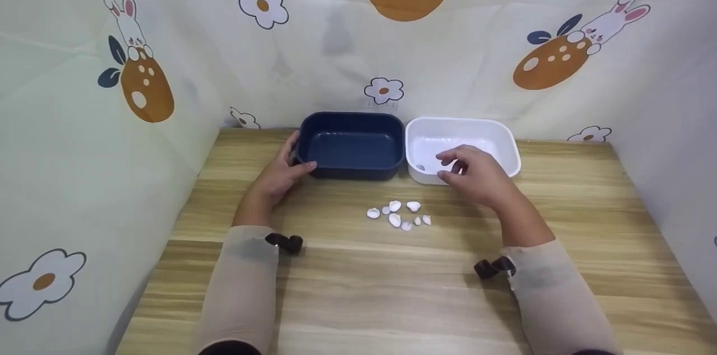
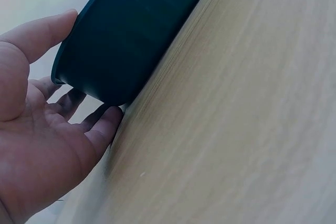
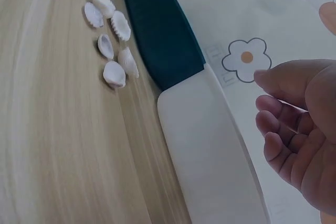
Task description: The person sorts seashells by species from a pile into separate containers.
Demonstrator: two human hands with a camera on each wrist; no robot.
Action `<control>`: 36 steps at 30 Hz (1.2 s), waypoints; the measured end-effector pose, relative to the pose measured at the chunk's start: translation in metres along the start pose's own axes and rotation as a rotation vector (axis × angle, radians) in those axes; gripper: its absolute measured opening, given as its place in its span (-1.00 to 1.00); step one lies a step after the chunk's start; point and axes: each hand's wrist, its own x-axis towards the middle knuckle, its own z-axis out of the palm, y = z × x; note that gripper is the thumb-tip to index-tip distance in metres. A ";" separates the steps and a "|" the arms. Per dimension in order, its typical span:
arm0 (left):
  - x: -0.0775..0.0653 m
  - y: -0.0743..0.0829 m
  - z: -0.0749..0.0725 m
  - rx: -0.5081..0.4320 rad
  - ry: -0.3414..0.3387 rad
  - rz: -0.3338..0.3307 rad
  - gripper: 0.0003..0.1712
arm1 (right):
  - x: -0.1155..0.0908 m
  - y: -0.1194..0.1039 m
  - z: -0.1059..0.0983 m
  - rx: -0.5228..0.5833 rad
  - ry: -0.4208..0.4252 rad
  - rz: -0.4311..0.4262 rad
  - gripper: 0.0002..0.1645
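Observation:
My left hand (image 1: 280,173) holds the left end of a dark blue plastic basin (image 1: 358,173). In the left wrist view its thumb (image 2: 58,27) lies at the rim and the other fingers reach along the basin's end, low near the table. Over the white basin (image 1: 512,159) hovers my right hand (image 1: 476,176), its fingers loosely bent with a gap to the thumb and nothing between them. One small shell (image 1: 420,167) lies inside the white basin, near its left end. Several white seashells (image 1: 395,220) are scattered on the table in front of the basins.
Both basins stand side by side at the back of the wood-grain table (image 1: 381,299). Right behind them hangs a pale cloth (image 1: 313,64) printed with flowers and rabbits, which also covers both sides. Dark wrist-camera mounts (image 1: 493,268) stick out inward from both forearms.

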 end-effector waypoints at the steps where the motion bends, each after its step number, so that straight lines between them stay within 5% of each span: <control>1: 0.001 0.000 0.000 -0.004 -0.001 0.003 0.20 | -0.001 -0.001 0.000 0.008 -0.007 -0.003 -0.60; 10: 0.002 0.000 0.001 -0.015 -0.007 0.013 0.20 | -0.011 -0.007 0.008 0.053 -0.060 -0.061 -0.57; 19: 0.001 0.000 0.000 0.000 -0.008 0.026 0.19 | -0.022 0.000 0.018 0.129 -0.227 -0.063 -0.55; 36: 0.002 -0.001 0.000 0.013 0.015 0.007 0.21 | -0.022 0.014 0.038 0.088 -0.411 -0.055 -0.69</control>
